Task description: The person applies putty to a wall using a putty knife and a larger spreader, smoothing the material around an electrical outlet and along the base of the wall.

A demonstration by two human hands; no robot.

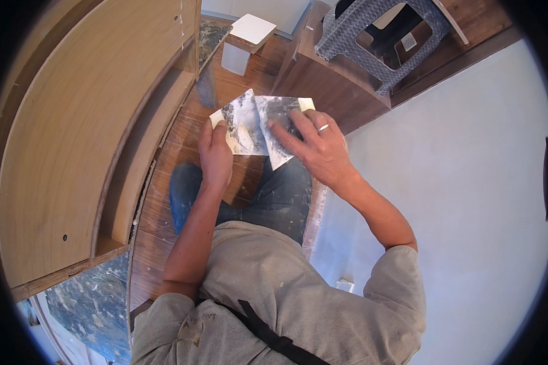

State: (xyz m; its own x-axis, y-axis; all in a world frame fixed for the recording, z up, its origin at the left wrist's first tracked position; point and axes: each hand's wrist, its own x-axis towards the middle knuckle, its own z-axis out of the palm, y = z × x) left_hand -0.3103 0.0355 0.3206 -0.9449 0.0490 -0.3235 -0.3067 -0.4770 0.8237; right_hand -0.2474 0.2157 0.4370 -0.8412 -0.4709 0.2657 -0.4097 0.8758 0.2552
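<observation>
My left hand [216,157] grips a wide putty knife [242,112] by its pale edge, thumb on top. White smears and a small lump of putty [245,139] lie on its blade. My right hand [324,149], with a ring on one finger, is closed on a second wide putty knife [273,109], fingers laid across its smeared face. The two blades meet or overlap in the middle, above my knees; whether they touch is hard to make out. Part of each tool's grip is hidden under my fingers.
Left stands a light wooden cabinet panel [73,134]. Ahead are a small white-topped block [251,28] on the wood floor [164,207] and a brown cabinet [335,85] bearing a grey patterned plastic stool [371,33]. A pale wall [444,170] runs along my right.
</observation>
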